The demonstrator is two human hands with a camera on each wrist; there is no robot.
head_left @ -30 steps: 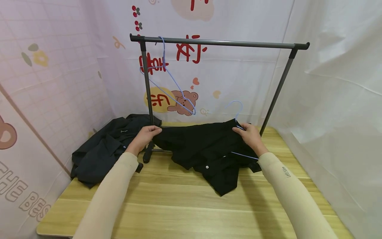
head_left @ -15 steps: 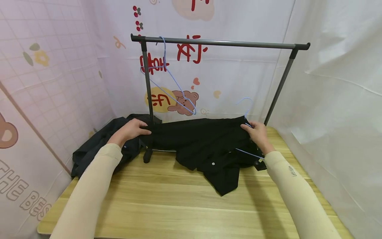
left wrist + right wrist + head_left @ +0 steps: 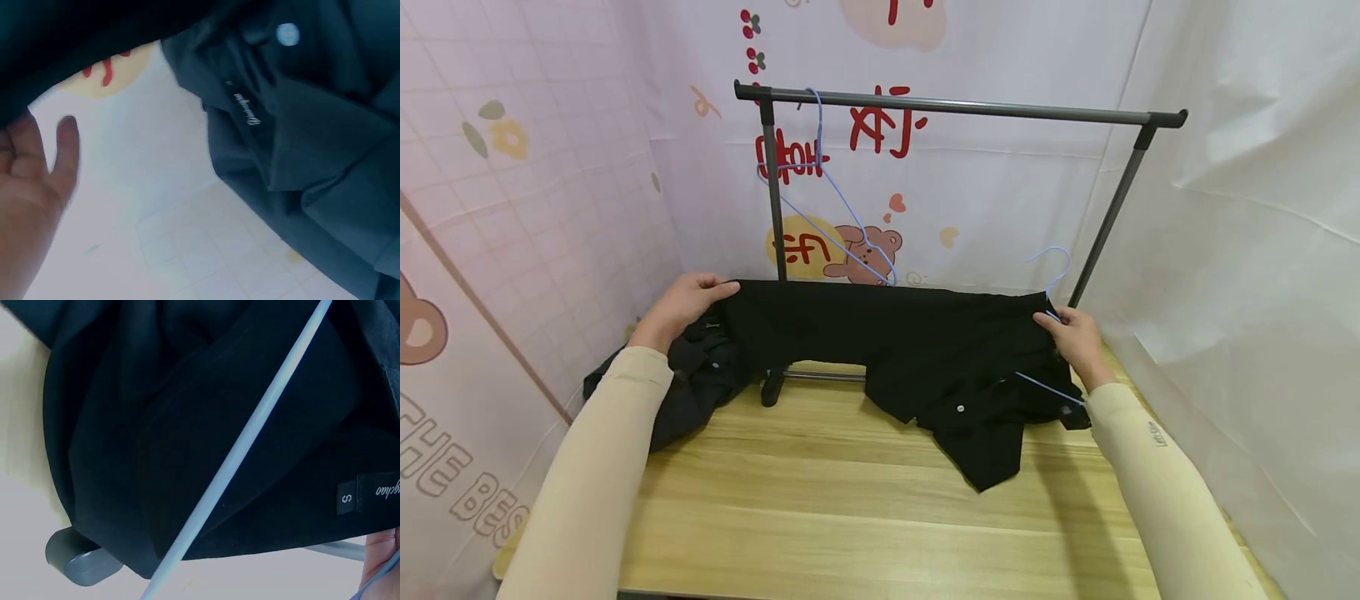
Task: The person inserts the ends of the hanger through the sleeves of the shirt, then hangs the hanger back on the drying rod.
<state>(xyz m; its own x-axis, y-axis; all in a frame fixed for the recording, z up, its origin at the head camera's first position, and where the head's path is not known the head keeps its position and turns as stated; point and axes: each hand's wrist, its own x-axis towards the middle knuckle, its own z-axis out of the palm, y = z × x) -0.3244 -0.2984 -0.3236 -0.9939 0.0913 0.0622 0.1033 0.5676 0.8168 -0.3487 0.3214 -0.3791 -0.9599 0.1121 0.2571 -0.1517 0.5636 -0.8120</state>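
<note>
A black shirt (image 3: 895, 333) is stretched sideways above the table. My left hand (image 3: 683, 307) pinches its far left upper corner. At the collar end, my right hand (image 3: 1077, 337) grips the shirt together with a pale blue wire hanger (image 3: 1060, 271), whose hook sticks up past the cloth. The hanger's bottom bar (image 3: 244, 444) crosses the dark fabric in the right wrist view, where a neck label (image 3: 378, 492) and an S size tag also show. Dark cloth hides some of my left fingers (image 3: 25, 140) in the left wrist view.
A grey metal clothes rack (image 3: 962, 106) stands at the back, with an empty blue hanger (image 3: 842, 196) on its left end. Another dark shirt (image 3: 696, 400) lies heaped at the table's left. The wooden table (image 3: 850, 533) stretches in front; printed curtains surround it.
My left hand has moved left and up, pulling the shirt's left part out straight. My right hand has shifted right with the collar and hanger.
</note>
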